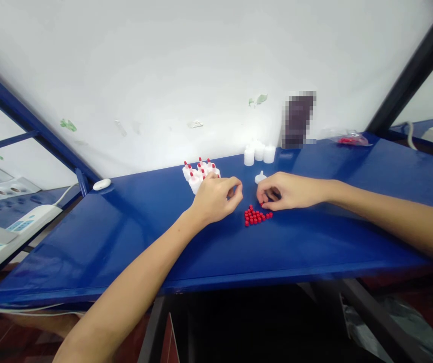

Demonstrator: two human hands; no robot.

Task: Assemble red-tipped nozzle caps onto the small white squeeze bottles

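My left hand is closed in a pinch beside a group of white bottles with red-tipped nozzles. Whether anything is between its thumb and finger, I cannot make out. My right hand is closed too, its fingertips pinching a small red cap at the edge of a cluster of loose red caps on the blue table. Just behind the right fingers lies a white nozzle piece, partly covered by the hand.
Several white bottles without red tips stand near the wall. A clear bag with red pieces lies at the back right. A white oval device rests at the back left of the blue table. Blue and dark frame posts flank the table.
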